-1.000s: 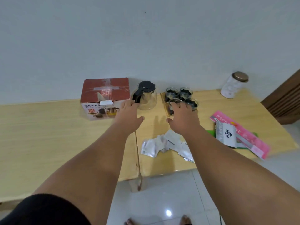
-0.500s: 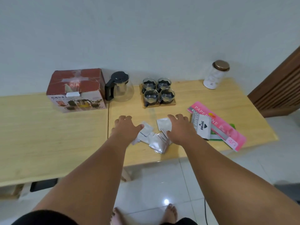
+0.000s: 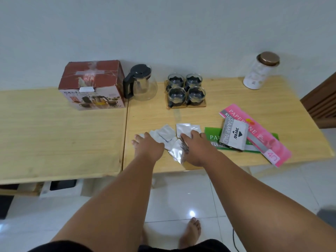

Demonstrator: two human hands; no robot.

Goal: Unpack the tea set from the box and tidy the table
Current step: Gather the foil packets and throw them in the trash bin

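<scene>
A red tea-set box (image 3: pixel 91 84) stands at the back, straddling the seam between the wooden tables. Right of it is a glass teapot (image 3: pixel 141 82) with a black lid and handle. Several glass cups (image 3: pixel 186 90) sit on wooden coasters further right. Several silver foil packets (image 3: pixel 166 136) lie scattered near the front edge. My left hand (image 3: pixel 148 145) rests flat on the packets' left side, fingers spread. My right hand (image 3: pixel 195 145) lies palm-down on the right packets; one packet edge stands up against its thumb side.
A grey stamp-pad box (image 3: pixel 233 136) lies on green and pink paper packs (image 3: pixel 258 133) at the right. A white jar with a bronze lid (image 3: pixel 260 70) stands at the back right. White tiled floor and bare feet show below the table (image 3: pixel 54 133) edge.
Both hands pulled back from the teapot and cups to the foil packets at the front. They have since pressed onto the pile, and the packets have bunched closer together.
</scene>
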